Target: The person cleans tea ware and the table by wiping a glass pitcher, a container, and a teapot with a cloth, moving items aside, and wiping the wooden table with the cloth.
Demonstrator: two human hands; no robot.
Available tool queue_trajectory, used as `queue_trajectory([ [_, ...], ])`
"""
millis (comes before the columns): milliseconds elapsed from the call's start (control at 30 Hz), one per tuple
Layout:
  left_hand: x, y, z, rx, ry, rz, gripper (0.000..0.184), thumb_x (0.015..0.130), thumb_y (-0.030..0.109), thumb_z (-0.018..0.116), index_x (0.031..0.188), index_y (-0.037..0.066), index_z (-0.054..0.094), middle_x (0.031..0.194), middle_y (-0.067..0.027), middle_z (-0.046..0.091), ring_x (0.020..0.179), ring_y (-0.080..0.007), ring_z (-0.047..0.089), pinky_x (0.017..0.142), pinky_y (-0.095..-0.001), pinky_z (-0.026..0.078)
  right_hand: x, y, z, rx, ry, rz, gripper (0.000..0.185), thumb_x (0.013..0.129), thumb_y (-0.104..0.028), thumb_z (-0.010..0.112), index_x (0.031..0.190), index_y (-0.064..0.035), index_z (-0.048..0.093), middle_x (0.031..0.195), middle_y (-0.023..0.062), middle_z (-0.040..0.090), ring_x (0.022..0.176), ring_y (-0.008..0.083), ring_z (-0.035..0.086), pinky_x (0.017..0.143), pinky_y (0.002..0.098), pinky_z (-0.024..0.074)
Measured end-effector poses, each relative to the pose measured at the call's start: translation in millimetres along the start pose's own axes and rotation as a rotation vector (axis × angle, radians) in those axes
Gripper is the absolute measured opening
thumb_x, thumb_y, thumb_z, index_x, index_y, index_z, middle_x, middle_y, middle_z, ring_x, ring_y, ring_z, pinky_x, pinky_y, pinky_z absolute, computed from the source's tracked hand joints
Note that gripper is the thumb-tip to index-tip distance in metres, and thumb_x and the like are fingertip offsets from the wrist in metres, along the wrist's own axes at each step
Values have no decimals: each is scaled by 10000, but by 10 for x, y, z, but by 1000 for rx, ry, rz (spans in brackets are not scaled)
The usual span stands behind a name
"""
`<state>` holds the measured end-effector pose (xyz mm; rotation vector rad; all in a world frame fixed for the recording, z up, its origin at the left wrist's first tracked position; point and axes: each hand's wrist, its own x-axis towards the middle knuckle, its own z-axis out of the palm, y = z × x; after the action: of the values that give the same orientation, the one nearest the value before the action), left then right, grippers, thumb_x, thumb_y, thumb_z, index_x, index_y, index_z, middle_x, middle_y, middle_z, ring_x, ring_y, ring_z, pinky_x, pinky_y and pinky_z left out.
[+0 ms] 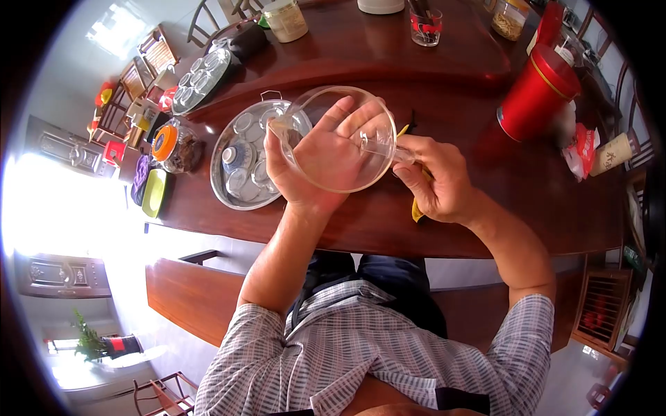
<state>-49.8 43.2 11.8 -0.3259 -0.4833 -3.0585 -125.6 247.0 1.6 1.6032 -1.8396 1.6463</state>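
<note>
A clear glass pitcher (326, 182) is held up over the table, its round mouth facing me and its spout to the left. My left hand (316, 170) cradles it from beneath and behind, thumb by the spout; the palm and fingers show through the glass. Around the handle on the right, my right hand (440, 177) is closed. Below that hand, a strip of yellow cloth (417, 212) lies on the table, mostly hidden. Left of my left hand is a round metal tray (217, 177) holding several small glass cups and a white-and-blue cup (238, 155).
A red canister (538, 97) stands on the dark wooden table (479, 229) at the right. Toward the left are an orange-lidded jar (182, 147), a green dish (155, 194) and a second tray of glasses (201, 78). A glass with dark sticks (425, 29) stands farther back.
</note>
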Motion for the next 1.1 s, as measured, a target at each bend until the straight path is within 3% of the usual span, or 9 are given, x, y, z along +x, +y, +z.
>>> queue_trajectory([
  [167,12,23,39,123,57,19,1138,910,832,517,1493,-139,402,1601,-368,362,1469,-512,394,1251,-595,291,21,-40,-38,28,-8,-3,175,992,-82,744,1090,11,632,808,124,695,643,245,676,580,321,516],
  [400,9,32,129,203,139,101,1038,963,830,431,1436,-93,475,1522,-351,462,1394,-512,486,1196,-595,372,-2,-193,34,19,76,29,178,955,-74,787,969,14,633,739,113,671,559,236,646,516,320,487],
  [600,-89,-159,163,237,305,-23,927,1026,732,413,1407,-105,527,1392,-335,596,1323,-479,545,1160,-560,408,38,-172,40,-166,148,-110,219,908,-91,832,905,11,638,687,116,627,544,270,629,492,348,472],
  [633,-132,-168,82,307,223,5,802,1070,647,406,1416,-65,533,1406,-310,594,1290,-428,573,1122,-531,440,43,-155,43,-189,159,-123,222,901,-95,837,899,9,641,683,117,621,540,272,624,489,353,468],
  [733,-138,-206,54,720,324,282,659,1073,487,537,1483,-16,417,1509,-251,486,1377,-395,524,1170,-548,421,31,-107,61,-206,179,-129,224,894,-104,844,890,4,647,675,112,611,531,268,613,484,358,460],
  [867,-168,-216,140,1062,235,593,826,973,350,739,1581,4,301,1599,-197,360,1432,-344,431,1158,-533,419,-3,-79,51,-270,149,-100,230,889,-127,849,900,-3,655,670,96,611,532,262,610,483,363,459],
  [933,-189,-194,115,1284,90,729,989,896,321,839,1616,3,240,1634,-176,287,1468,-329,370,1150,-532,418,19,-89,63,-297,157,-140,218,888,-120,843,907,-9,657,672,92,611,529,264,607,484,367,462],
  [967,-204,-197,134,1345,124,707,1206,769,318,949,1636,-3,175,1640,-171,221,1487,-338,333,1145,-529,414,18,-96,74,-311,162,-156,212,888,-116,841,910,-12,658,673,90,611,527,265,605,485,369,464],
  [1100,-161,-260,141,1643,92,885,1284,711,315,991,1631,-30,164,1600,-198,228,1460,-357,353,1129,-531,424,8,-61,64,-358,131,-241,174,863,-62,814,951,-11,673,701,87,606,552,263,610,500,381,475],
])
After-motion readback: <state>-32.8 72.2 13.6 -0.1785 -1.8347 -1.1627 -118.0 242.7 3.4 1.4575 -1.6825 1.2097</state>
